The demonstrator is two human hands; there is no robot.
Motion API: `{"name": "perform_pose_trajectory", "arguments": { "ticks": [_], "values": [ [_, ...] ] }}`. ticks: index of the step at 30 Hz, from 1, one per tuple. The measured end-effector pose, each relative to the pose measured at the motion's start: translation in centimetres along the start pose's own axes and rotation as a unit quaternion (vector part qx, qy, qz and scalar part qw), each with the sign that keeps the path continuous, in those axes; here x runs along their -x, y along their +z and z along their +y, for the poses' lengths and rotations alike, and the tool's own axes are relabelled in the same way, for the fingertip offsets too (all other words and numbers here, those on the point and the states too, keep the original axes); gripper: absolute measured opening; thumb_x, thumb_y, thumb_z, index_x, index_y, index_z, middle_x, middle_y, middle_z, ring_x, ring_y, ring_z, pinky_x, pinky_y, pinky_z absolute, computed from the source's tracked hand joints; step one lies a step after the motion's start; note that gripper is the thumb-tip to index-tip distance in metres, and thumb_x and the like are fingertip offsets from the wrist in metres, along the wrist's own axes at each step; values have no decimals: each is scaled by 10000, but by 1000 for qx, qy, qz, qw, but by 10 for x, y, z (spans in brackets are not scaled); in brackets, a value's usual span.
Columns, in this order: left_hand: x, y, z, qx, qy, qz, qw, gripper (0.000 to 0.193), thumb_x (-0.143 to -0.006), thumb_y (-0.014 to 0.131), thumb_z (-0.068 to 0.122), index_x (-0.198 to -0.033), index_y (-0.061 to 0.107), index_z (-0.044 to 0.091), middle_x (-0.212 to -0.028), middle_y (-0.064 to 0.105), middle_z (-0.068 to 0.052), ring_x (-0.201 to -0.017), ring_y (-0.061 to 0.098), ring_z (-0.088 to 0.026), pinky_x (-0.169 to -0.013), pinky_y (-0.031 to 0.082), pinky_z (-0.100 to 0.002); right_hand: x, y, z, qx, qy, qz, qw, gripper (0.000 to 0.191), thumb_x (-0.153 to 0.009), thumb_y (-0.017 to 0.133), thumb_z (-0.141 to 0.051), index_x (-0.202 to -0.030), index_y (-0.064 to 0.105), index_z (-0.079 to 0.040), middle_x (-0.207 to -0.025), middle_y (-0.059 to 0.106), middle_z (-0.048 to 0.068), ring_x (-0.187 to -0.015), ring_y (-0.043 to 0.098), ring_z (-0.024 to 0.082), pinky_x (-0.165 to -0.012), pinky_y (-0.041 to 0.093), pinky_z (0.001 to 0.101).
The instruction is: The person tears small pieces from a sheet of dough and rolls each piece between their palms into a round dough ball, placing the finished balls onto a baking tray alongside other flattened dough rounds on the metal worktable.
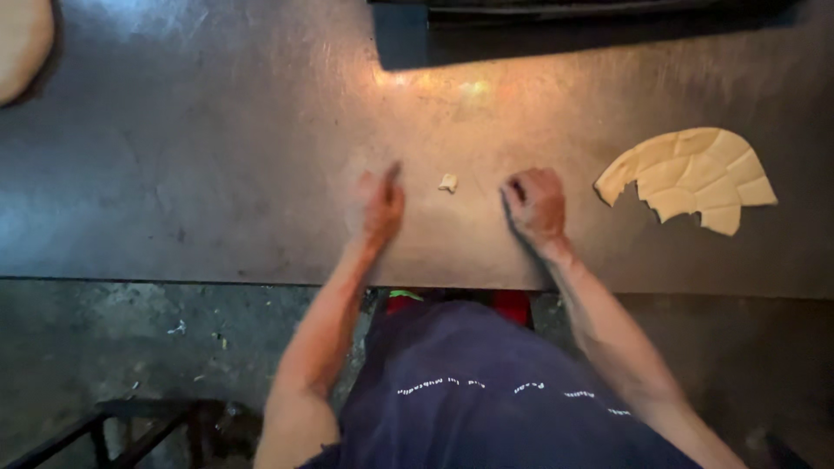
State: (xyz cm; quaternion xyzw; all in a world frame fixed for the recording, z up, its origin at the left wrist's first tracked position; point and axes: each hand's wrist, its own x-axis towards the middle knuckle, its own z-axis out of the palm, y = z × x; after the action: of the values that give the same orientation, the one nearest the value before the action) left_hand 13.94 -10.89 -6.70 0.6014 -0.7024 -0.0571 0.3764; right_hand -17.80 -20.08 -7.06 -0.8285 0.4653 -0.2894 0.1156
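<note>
I'm looking straight down at a dark metal worktable [217, 174] with both of my bare hands resting near its front edge. My left hand [380, 206] is motion-blurred, so I cannot tell how far its fingers are spread; it seems to lie flat or on edge against the tabletop, with one finger pointing away from me, and I see nothing in its hold. My right hand [536, 207] is curled into a loose fist, knuckles up, fingers tucked under against the surface; whether anything sits inside that curl is hidden from me. Between the two hands, slightly beyond them and touching neither, lies a small scrap of pale dough [448, 182]. Off to the right of my right hand, well apart from it, a thin flat sheet of dough [691, 176] lies on the table, fan-shaped, scored into segments, with a ragged lower edge. At the far left corner, a pale rounded dough mass [22, 43] is cut off by the frame. Below the table edge I see my dark blue apron [469, 391] and a grimy floor [104, 339].
</note>
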Motion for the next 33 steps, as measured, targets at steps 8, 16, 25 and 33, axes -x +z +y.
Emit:
{"name": "perform_pose_trajectory", "arguments": {
  "ticks": [8,16,25,33],
  "values": [
    [12,-53,-29,-27,-17,-84,996,237,-842,750,89,-1078,736,110,-816,642,-109,-794,591,-347,-737,446,-461,34,-54,9,-26,-45,-68,996,121,-846,786,-55,-904,680,-62,-864,654,108,-841,620,325,-785,450,459],
    [23,13,19,39,-67,-44,996,254,-966,751,148,-1213,703,116,-942,648,-79,-939,589,-314,-869,452,-453,45,5,-19,-67,-2,-43,997,141,-928,800,-68,-999,678,-72,-987,666,118,-978,604,342,-911,466,456],
    [5,-8,-23,-79,-13,-48,996,290,-968,755,184,-1249,692,157,-1014,632,-53,-1014,560,-301,-860,416,-448,30,-25,23,4,-48,3,999,93,-981,747,-43,-1018,662,-50,-1041,655,133,-1042,632,340,-955,470,459],
    [10,18,7,-63,-143,-131,979,379,-976,731,332,-1269,644,108,-1068,591,-121,-1088,522,-354,-911,340,-567,61,-54,25,-81,25,-138,987,143,-1014,691,-120,-1100,639,-18,-1056,655,138,-972,620,327,-882,493,451]
  ]
}}
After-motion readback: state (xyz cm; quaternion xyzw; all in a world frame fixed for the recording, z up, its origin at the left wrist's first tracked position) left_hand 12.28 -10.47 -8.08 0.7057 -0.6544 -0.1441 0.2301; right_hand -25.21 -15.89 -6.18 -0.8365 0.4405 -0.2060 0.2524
